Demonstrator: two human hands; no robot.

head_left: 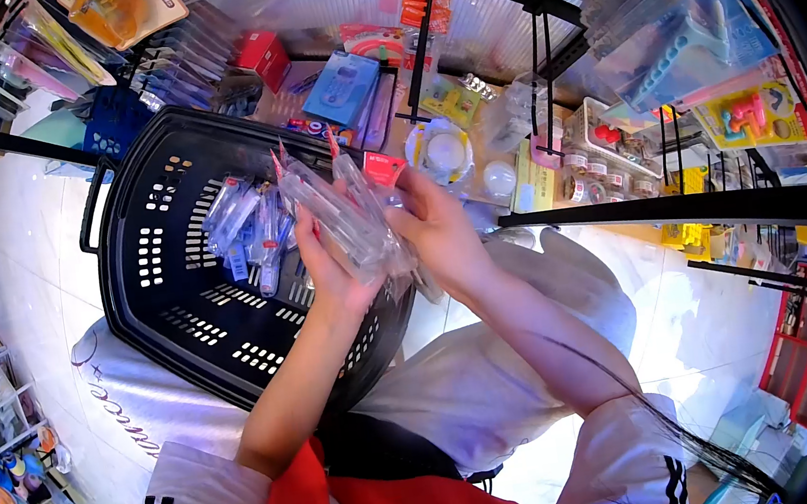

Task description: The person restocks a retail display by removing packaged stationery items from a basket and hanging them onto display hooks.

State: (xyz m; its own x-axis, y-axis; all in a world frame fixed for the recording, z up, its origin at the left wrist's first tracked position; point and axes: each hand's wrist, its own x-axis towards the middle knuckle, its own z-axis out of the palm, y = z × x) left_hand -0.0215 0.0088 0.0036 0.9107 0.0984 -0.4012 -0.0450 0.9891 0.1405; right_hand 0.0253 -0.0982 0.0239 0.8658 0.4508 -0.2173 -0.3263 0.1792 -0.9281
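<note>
My left hand (pixel 334 273) is wrapped round a bunch of clear plastic packets (pixel 344 221) with red tips, held up over the basket's right side. What is inside the packets is hard to make out. Close beside it, my right hand (pixel 444 237) pinches the right-hand part of the same bunch, fingers closed near a small red card (pixel 381 167). Below and left is a black plastic basket (pixel 116 166) with slotted walls. Several small blue, clear and red packaged items (pixel 244 221) lie in a loose pile in it.
A shelf behind the basket holds a blue box (pixel 341 88), a red box (pixel 263 58) and several small jars (pixel 587 169). Blister packs (pixel 700 44) hang at the upper right. A black shelf rail (pixel 661 213) runs right of my hands. My knee (pixel 568 282) is beneath.
</note>
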